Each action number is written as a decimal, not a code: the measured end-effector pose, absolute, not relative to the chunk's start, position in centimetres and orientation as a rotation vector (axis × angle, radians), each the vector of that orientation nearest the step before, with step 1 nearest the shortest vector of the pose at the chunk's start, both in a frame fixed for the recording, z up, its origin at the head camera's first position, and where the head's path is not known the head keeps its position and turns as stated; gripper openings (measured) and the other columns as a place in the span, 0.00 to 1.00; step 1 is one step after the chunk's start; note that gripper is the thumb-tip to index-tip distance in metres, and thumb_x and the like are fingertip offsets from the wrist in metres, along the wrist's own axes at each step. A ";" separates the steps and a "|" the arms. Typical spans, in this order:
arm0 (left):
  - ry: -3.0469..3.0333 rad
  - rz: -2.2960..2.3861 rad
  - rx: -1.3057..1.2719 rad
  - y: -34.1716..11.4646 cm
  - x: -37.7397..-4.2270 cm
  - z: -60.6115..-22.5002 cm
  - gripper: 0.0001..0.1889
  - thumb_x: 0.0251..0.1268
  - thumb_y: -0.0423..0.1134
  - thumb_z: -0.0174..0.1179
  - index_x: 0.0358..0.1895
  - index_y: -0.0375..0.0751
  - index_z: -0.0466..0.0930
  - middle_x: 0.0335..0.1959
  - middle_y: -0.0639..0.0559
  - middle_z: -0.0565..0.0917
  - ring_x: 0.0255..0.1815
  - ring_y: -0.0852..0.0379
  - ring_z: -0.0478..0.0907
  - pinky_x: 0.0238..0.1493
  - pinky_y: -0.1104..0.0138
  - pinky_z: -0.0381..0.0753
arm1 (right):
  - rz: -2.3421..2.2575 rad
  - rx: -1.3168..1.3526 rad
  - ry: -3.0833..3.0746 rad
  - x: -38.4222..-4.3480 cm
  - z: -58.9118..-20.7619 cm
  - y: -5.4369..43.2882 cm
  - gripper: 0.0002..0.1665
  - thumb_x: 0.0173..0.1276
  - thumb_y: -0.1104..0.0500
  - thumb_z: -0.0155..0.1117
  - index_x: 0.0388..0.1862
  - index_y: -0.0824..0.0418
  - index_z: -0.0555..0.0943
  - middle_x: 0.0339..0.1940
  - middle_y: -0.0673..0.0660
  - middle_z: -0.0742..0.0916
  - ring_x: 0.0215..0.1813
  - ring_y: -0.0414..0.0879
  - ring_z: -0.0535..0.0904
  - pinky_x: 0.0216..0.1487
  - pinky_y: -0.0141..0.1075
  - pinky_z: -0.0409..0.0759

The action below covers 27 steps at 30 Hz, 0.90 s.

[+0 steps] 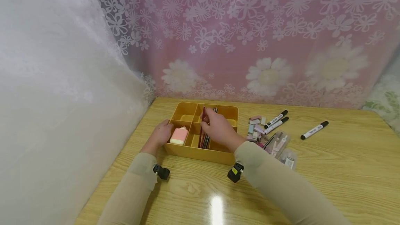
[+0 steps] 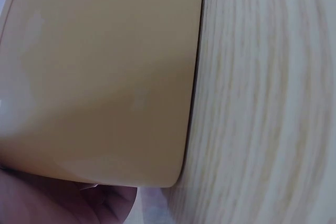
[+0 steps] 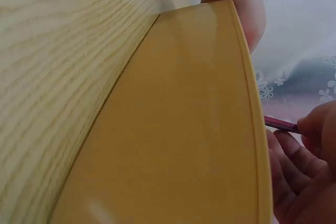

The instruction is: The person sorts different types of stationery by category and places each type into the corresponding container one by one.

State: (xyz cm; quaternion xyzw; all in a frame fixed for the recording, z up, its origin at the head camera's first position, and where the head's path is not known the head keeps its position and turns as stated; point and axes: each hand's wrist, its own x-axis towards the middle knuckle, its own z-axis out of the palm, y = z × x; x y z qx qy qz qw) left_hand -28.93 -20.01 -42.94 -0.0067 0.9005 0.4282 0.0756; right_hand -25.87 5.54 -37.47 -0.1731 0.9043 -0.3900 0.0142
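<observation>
A yellow divided organizer box (image 1: 197, 152) stands on the table. My left hand (image 1: 160, 134) grips its left side wall at the rim; in the left wrist view the fingers (image 2: 118, 200) curl by the box's corner. My right hand (image 1: 218, 127) is over the middle compartments, pinching a dark red pencil (image 3: 281, 124) between thumb and fingers. The pencil stands nearly upright, its lower part inside the front middle compartment. Several dark pencils (image 1: 205, 142) lean there beside it. A pink and cream bottle (image 1: 179, 135) lies in the front left compartment.
Right of the box lie small erasers (image 1: 254, 121), two markers (image 1: 276, 119) close together, a clear case (image 1: 279, 143) of stationery and a small clear container (image 1: 288, 158). Another marker (image 1: 314, 130) lies farther right. A floral curtain (image 1: 225, 61) hangs behind the table.
</observation>
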 end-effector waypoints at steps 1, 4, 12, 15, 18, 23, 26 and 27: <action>2.698 1.288 -0.021 -20.0 -28.9 -42.9 0.27 0.83 0.48 0.35 0.74 0.37 0.65 0.72 0.37 0.69 0.73 0.38 0.64 0.73 0.44 0.60 | -1.185 -0.534 2.834 -25.9 -37.5 5.6 0.12 0.78 0.56 0.58 0.54 0.57 0.70 0.35 0.53 0.82 0.28 0.47 0.75 0.29 0.38 0.75; 2.691 1.293 -0.019 -20.0 -28.9 -43.0 0.27 0.83 0.48 0.35 0.75 0.37 0.65 0.73 0.37 0.69 0.73 0.38 0.63 0.73 0.44 0.60 | -1.145 -0.521 2.874 -26.1 -37.4 5.9 0.21 0.78 0.55 0.57 0.65 0.60 0.69 0.34 0.53 0.81 0.25 0.47 0.74 0.27 0.38 0.74; 2.682 1.305 -0.019 -20.0 -28.8 -43.0 0.28 0.83 0.48 0.35 0.76 0.37 0.63 0.73 0.37 0.68 0.74 0.37 0.62 0.74 0.43 0.58 | -1.192 -0.523 2.897 -26.8 -37.2 7.3 0.31 0.78 0.58 0.54 0.77 0.59 0.63 0.35 0.52 0.81 0.19 0.46 0.70 0.23 0.39 0.71; 2.688 1.302 -0.015 -19.9 -28.8 -42.9 0.27 0.83 0.48 0.35 0.76 0.38 0.63 0.74 0.37 0.68 0.75 0.38 0.62 0.74 0.44 0.58 | -1.158 -0.507 2.900 -26.8 -36.9 8.2 0.27 0.78 0.58 0.53 0.74 0.58 0.66 0.37 0.52 0.81 0.19 0.47 0.70 0.23 0.40 0.70; 2.701 1.287 -0.012 -19.8 -28.7 -42.8 0.27 0.83 0.48 0.35 0.76 0.38 0.63 0.74 0.38 0.67 0.75 0.38 0.61 0.74 0.44 0.58 | -1.088 -0.501 2.927 -26.9 -36.5 9.5 0.24 0.78 0.58 0.52 0.70 0.58 0.69 0.38 0.52 0.82 0.21 0.47 0.71 0.24 0.40 0.71; 2.703 1.278 -0.020 -19.8 -28.8 -42.9 0.27 0.83 0.48 0.35 0.76 0.38 0.63 0.74 0.38 0.68 0.75 0.38 0.61 0.74 0.44 0.58 | -0.983 -0.450 2.976 -27.5 -36.2 12.4 0.20 0.78 0.54 0.52 0.65 0.57 0.71 0.38 0.53 0.83 0.21 0.47 0.72 0.23 0.39 0.70; 2.699 1.281 -0.028 -19.9 -28.8 -42.9 0.27 0.83 0.48 0.35 0.76 0.38 0.63 0.74 0.38 0.67 0.75 0.38 0.61 0.74 0.44 0.58 | -0.949 -0.402 2.970 -27.9 -36.1 14.5 0.17 0.78 0.54 0.50 0.62 0.56 0.71 0.38 0.55 0.83 0.19 0.48 0.69 0.20 0.39 0.68; 2.700 1.280 -0.029 -19.9 -28.8 -42.9 0.27 0.83 0.48 0.35 0.76 0.38 0.63 0.74 0.38 0.67 0.75 0.38 0.61 0.74 0.44 0.58 | -0.937 -0.391 2.966 -27.9 -36.1 15.2 0.17 0.79 0.53 0.50 0.62 0.57 0.71 0.37 0.56 0.83 0.19 0.49 0.69 0.20 0.39 0.69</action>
